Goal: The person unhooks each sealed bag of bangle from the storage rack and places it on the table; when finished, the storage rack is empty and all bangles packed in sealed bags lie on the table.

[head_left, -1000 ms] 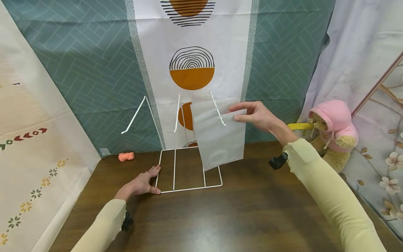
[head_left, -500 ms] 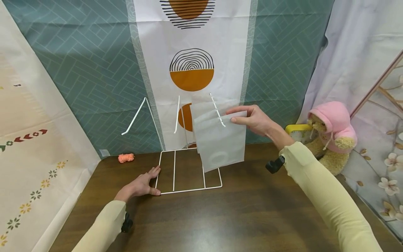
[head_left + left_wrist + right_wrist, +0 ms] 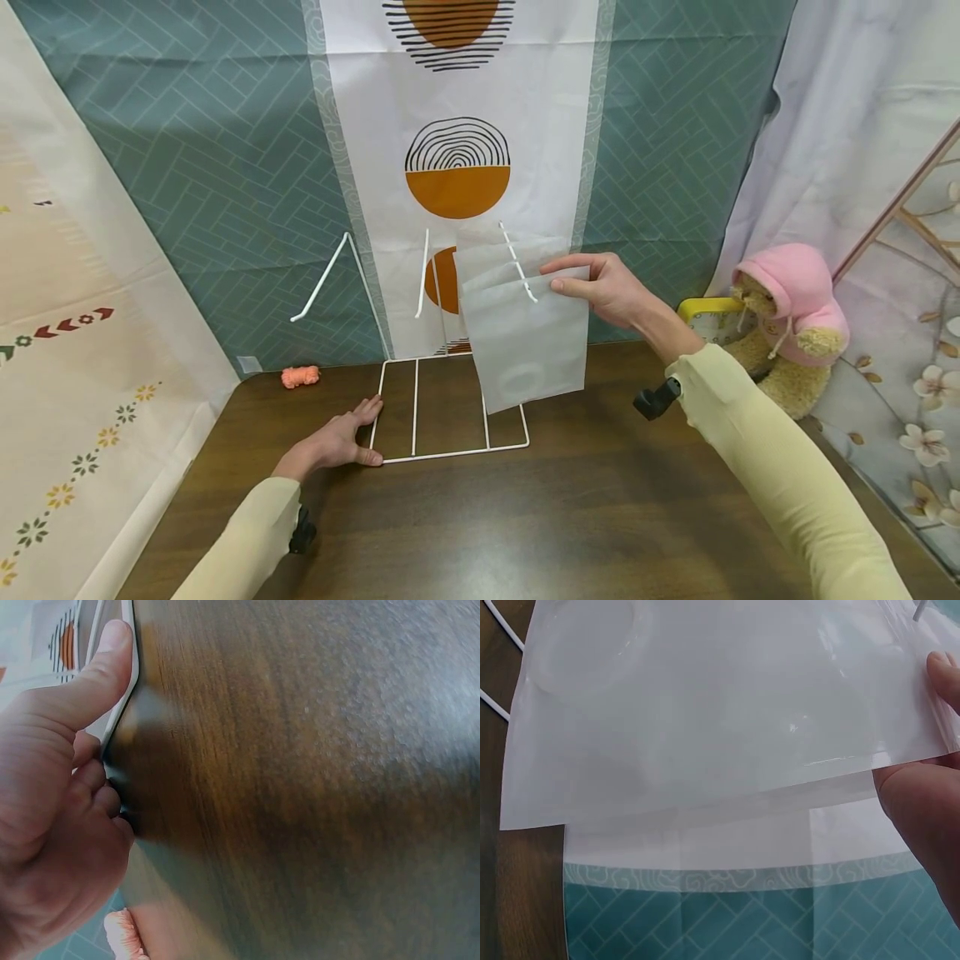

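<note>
We find a translucent greyish-white rectangular plastic pouch hanging upright at the outer end of the right prong of a white wire rack. We cannot tell whether the prong passes through it. The surface is smooth, with small glossy highlights and a few faint creases in the right wrist view. A pale ring shape shows in the pouch's lower part. Its edges are straight, and its lower edge slants, the left corner sitting below the right. A second pale translucent sheet shows just behind it, farther along the prong.

The right hand pinches the pouch's upper right corner between thumb and finger. The left hand is spread on the near left corner of the rack's base, thumb at the near rail and fingers at the left rail.

The rack stands on a dark brown wooden table. We note a bundle of orange yarn at the far left. To the right sits a tan plush bear in a pink hooded top, beside a yellow-framed clock that it partly covers.
</note>
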Motion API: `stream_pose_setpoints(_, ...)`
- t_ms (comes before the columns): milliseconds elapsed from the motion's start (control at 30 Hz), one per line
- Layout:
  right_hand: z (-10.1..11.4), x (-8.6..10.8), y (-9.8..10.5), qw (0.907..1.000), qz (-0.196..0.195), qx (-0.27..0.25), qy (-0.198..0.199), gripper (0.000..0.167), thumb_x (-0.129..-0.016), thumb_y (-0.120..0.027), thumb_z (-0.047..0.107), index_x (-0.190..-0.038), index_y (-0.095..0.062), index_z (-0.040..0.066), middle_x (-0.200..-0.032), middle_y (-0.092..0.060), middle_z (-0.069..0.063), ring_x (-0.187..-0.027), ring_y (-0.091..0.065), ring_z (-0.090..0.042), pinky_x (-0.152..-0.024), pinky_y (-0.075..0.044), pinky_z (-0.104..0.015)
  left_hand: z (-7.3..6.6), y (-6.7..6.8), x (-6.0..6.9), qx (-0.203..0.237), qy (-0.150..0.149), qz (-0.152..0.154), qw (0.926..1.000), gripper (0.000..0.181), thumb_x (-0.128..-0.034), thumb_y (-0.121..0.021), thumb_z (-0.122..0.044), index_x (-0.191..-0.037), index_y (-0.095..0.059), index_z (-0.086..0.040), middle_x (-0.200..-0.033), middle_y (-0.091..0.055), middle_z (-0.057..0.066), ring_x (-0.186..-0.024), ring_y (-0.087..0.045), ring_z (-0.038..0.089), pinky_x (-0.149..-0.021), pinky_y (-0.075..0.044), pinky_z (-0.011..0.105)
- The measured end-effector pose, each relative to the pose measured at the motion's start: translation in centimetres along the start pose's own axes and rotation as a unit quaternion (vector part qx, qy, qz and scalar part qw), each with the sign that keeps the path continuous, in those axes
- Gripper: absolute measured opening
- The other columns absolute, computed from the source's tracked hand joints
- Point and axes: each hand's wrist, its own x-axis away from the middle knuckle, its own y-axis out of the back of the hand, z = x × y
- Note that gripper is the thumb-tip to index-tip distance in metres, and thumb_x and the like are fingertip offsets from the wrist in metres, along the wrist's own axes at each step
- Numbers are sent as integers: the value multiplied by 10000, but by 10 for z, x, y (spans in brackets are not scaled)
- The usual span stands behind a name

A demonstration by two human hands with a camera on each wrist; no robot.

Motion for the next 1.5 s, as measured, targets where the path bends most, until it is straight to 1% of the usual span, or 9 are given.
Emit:
stream_pose_setpoints(467,6,18,-3,9996,-209,55,158,226,-935,-671,-6,-1030,-800,152,-1040,-668,-41,-807,-574,-177,-743,-478,-262,0,0,1,16,23,20,10000,1044,-765,-864,-340,-1508,-291,116,-1577,-185,331,-1427,-168,541,-1104,-149,691)
stream_pose_setpoints(700,12,25,-5,9993,-235,-138,251,231,-933,-662,-35,-1009,-800,134,-878,-717,-38,-788,-620,-175,-757,-501,-267,0,2,0,-15,-10,57,10000,1041,-778,-853,-348,-1512,-278,115,-1577,-173,336,-1431,-160,538,-1103,-147,693)
stream_pose_setpoints(900,17,32,-7,9988,-269,-140,385,242,-924,-665,-52,-991,-806,133,-672,-636,-67,-723,-599,-165,-703,-478,-256,0,2,-2,-62,-6,86,9999,1033,-782,-852,-339,-1511,-279,118,-1586,-169,321,-1435,-155,531,-1097,-159,698)
stream_pose_setpoints(1033,21,39,-6,9984,-264,-162,478,244,-923,-668,-50,-983,-807,141,-537,-526,-81,-592,-529,-135,-635,-435,-239,-1,2,-2,-65,33,110,9999,1032,-781,-853,-334,-1511,-279,119,-1594,-167,306,-1442,-134,525,-1094,-153,704)
stream_pose_setpoints(1133,24,45,-3,9974,-227,-358,577,243,-928,-654,-65,-996,-802,115,-573,-580,-77,-616,-575,-147,-636,-466,-235,-1,2,-2,-60,42,118,9999,1028,-784,-852,-333,-1510,-281,119,-1599,-169,296,-1446,-121,521,-1094,-147,707)
stream_pose_setpoints(1200,25,48,0,9964,-199,-513,646,248,-930,-643,-79,-1006,-798,98,-627,-632,-76,-706,-637,-178,-664,-506,-246,-1,2,-2,-50,34,119,9999,1026,-785,-852,-331,-1509,-282,120,-1599,-170,296,-1446,-119,522,-1092,-146,710)
stream_pose_setpoints(1300,27,54,6,9949,-155,-683,720,248,-934,-630,-93,-1023,-790,74,-623,-631,-65,-733,-657,-184,-671,-522,-250,-2,2,-1,-30,45,118,9999,1026,-786,-853,-327,-1509,-280,122,-1599,-168,295,-1447,-117,521,-1090,-145,713)
stream_pose_setpoints(1400,28,61,12,9945,-190,-690,758,251,-935,-625,-97,-1037,-785,68,-484,-502,-44,-593,-599,-122,-593,-478,-214,-2,1,0,5,56,115,9999,1028,-784,-854,-324,-1510,-278,121,-1599,-165,297,-1446,-114,524,-1089,-143,714)
stream_pose_setpoints(1500,28,70,21,9942,-288,-713,755,255,-937,-618,-105,-1045,-780,59,-470,-484,-34,-524,-546,-82,-530,-430,-199,-2,1,0,60,65,115,9999,1031,-782,-854,-323,-1513,-274,117,-1599,-162,298,-1446,-108,526,-1095,-136,708)
